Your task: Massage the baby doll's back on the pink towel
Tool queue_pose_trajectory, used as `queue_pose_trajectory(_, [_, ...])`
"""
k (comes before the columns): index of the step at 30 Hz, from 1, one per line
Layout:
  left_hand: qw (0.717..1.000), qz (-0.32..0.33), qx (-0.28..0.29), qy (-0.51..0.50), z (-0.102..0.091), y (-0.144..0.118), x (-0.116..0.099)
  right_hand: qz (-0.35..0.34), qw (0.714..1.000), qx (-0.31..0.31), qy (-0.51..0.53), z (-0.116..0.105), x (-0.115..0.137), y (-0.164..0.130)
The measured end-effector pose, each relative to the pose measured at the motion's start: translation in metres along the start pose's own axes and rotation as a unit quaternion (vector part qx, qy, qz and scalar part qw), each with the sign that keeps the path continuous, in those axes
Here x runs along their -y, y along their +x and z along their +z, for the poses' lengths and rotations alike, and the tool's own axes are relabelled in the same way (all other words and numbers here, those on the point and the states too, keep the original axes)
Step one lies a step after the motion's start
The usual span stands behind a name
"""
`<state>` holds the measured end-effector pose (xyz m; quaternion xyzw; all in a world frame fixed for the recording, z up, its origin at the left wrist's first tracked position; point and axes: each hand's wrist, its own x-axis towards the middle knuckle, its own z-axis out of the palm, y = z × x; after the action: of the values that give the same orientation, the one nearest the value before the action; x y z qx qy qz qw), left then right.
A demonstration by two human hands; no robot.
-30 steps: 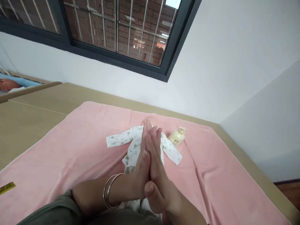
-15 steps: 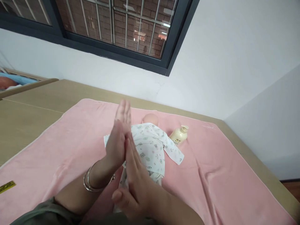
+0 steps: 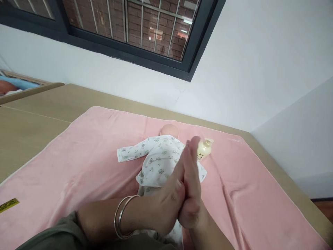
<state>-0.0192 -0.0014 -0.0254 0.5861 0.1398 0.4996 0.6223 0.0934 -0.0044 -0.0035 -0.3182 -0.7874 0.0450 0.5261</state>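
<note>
My left hand (image 3: 170,203), with two thin bangles at its wrist, lies palm to palm against my right hand (image 3: 194,187). The fingers of both are stretched out and point away from me; nothing shows between the palms. Below and beyond them, a baby doll (image 3: 162,159) in white printed clothes lies on a pink blanket (image 3: 99,146), its head at the far end. My hands hide part of its right side and legs. Just past my right fingertips, a cream-coloured bottle (image 3: 204,149) lies tilted beside the doll's sleeve, partly covered by my hand.
The blanket covers much of a wooden tabletop (image 3: 33,118) set against a white wall (image 3: 145,90). A dark-framed window (image 3: 125,52) with bars is above. A yellow-and-black label (image 3: 9,205) sits at the left. Part of a wooden-edged bed with blue cloth (image 3: 22,82) shows far left.
My pressed-together hands have swung from left to right, now in front of the bottle, and the palms have slid against each other. The doll's left-side sleeve has come into view.
</note>
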Motion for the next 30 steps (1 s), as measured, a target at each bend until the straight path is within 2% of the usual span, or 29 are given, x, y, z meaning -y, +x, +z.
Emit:
queue_pose_trajectory(2, [0.995, 0.052, 0.071, 0.042, 0.001, 0.0, -0.001, -0.009, 0.999, -0.014, -0.04, 0.002, -0.002, -0.001])
queue_pose_trajectory(3, [0.994, 0.067, 0.074, 0.039, 0.001, 0.003, -0.004, -0.02, 0.998, 0.004, -0.053, 0.006, -0.002, -0.002])
queue_pose_trajectory(4, [0.996, 0.074, 0.051, 0.025, 0.001, 0.006, -0.008, -0.037, 0.997, 0.029, -0.057, 0.01, -0.001, -0.004])
queue_pose_trajectory(5, [0.997, 0.073, 0.003, -0.004, 0.0, 0.011, -0.013, -0.054, 0.996, 0.055, -0.051, 0.015, 0.001, -0.005])
queue_pose_trajectory(7, [0.987, 0.05, -0.132, -0.08, -0.004, 0.024, -0.024, -0.063, 0.993, 0.095, -0.017, 0.026, 0.006, -0.008])
queue_pose_trajectory(9, [0.97, 0.046, -0.209, -0.118, -0.014, 0.041, -0.033, -0.038, 0.991, 0.127, 0.031, 0.031, 0.01, -0.007])
queue_pose_trajectory(11, [0.959, 0.049, -0.251, -0.12, -0.03, 0.059, -0.034, 0.002, 0.982, 0.17, 0.078, 0.029, 0.008, -0.003])
queue_pose_trajectory(14, [0.932, 0.025, -0.347, -0.103, -0.059, 0.083, -0.018, 0.085, 0.97, 0.2, 0.11, 0.019, -0.014, 0.003])
queue_pose_trajectory(16, [0.919, -0.003, -0.388, -0.067, -0.074, 0.094, 0.002, 0.166, 0.966, 0.178, 0.087, 0.017, -0.039, 0.002])
queue_pose_trajectory(18, [0.927, 0.0, -0.375, -0.001, -0.083, 0.098, 0.027, 0.213, 0.967, 0.133, 0.035, 0.021, -0.067, -0.004])
queue_pose_trajectory(20, [0.933, 0.006, -0.345, 0.1, -0.087, 0.097, 0.053, 0.2, 0.969, 0.143, -0.023, 0.027, -0.091, -0.014])
queue_pose_trajectory(23, [0.914, 0.01, -0.309, 0.263, -0.091, 0.09, 0.089, 0.161, 0.958, 0.208, -0.111, 0.031, -0.12, -0.027])
queue_pose_trajectory(26, [0.892, 0.017, -0.243, 0.38, -0.096, 0.083, 0.114, 0.185, 0.934, 0.259, -0.162, 0.02, -0.144, -0.034])
queue_pose_trajectory(30, [0.86, 0.051, -0.193, 0.469, -0.102, 0.078, 0.13, 0.273, 0.907, 0.229, -0.223, 0.008, -0.155, -0.043])
